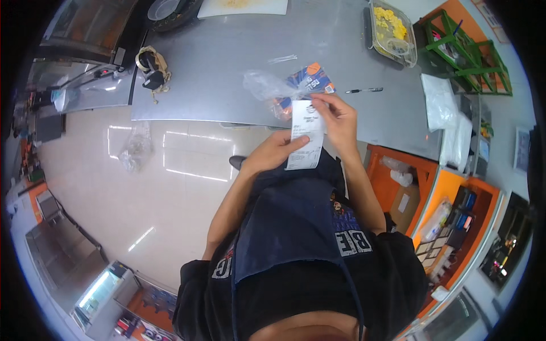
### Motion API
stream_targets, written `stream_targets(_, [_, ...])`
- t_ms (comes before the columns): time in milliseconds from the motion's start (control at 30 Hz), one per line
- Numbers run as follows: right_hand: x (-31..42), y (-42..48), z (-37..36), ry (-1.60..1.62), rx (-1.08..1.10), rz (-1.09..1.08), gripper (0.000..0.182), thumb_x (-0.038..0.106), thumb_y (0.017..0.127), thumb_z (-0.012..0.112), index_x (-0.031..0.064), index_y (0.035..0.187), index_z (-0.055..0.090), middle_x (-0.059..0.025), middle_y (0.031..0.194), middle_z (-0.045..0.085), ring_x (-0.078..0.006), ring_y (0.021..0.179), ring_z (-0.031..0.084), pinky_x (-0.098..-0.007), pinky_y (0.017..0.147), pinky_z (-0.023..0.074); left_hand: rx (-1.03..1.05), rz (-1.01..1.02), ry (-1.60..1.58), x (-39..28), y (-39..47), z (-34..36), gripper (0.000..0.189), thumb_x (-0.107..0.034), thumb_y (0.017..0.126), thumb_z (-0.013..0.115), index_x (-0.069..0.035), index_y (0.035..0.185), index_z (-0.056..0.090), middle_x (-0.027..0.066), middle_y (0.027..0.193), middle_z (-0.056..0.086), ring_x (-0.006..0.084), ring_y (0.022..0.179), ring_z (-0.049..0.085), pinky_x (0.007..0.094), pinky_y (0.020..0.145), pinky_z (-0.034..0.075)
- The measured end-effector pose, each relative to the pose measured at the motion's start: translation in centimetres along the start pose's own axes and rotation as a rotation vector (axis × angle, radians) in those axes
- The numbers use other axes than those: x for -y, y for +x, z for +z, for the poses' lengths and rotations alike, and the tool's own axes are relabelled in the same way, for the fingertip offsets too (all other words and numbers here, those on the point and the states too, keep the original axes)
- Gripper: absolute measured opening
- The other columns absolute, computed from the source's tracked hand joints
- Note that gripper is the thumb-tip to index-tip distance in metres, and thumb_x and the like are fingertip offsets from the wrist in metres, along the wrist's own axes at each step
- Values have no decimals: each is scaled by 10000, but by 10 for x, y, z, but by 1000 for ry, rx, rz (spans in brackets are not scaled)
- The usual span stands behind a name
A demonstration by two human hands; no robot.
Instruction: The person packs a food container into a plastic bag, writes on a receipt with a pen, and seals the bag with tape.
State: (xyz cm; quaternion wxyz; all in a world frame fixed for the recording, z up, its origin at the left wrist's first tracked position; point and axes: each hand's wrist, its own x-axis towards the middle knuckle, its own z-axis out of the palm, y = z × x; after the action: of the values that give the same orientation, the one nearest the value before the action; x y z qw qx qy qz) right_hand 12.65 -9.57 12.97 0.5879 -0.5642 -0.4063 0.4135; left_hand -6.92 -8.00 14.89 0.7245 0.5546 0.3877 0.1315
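Observation:
A printed paper receipt [306, 123] is held between both hands, just off the table's front edge. My left hand [275, 150] grips its left side, thumb lying across the printed face. At the top right corner, my right hand [339, 117] pinches the paper between thumb and fingers. Behind the receipt, a clear plastic bag [266, 85] lies on the steel table [213, 72], bunched at its middle. A blue and orange printed packet [313, 79] shows at the bag, partly hidden by the receipt and my right hand.
White zip ties [282, 59] and a pen [364, 90] lie on the table. A tape dispenser [152, 70] sits left; a clear container with yellow food [392, 32] stands back right. White plastic bags [439, 102] lie at the right edge. A crumpled plastic bag [135, 149] is on the floor.

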Motion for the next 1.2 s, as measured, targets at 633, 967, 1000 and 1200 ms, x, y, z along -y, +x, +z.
stream_targets(633, [-88,54,-26,-281,113,33,426,78,875,771,58,1202,498,-156,908,759,-300,802,721,-399,706,529,-271,380,1317,-4,120,-24,489,-43,802,734,-103,1267,594,28,1112,729,213,1170,649,573,1227,200])
stream_targets(967, [-82,61,-34,-313,213,-7,542,87,879,758,73,1367,525,-137,942,762,-351,879,737,-429,768,561,-258,387,1137,-1,118,-24,443,-153,863,744,-130,1275,583,4,1132,725,211,1153,652,600,1200,246])
stream_targets(1000, [-83,61,-34,-337,224,-40,554,86,878,755,77,1384,531,-133,950,762,-359,887,733,-432,778,561,-257,402,1139,-1,117,-25,406,-198,864,748,-132,1243,619,8,1121,727,214,1149,653,608,1191,257])
stream_targets(1200, [-83,64,-37,-398,241,-34,537,87,867,754,75,1366,554,-131,982,756,-351,983,715,-433,834,553,-244,395,1142,4,127,-27,186,-252,944,689,-149,1094,729,11,1053,729,228,1106,655,611,1159,302])
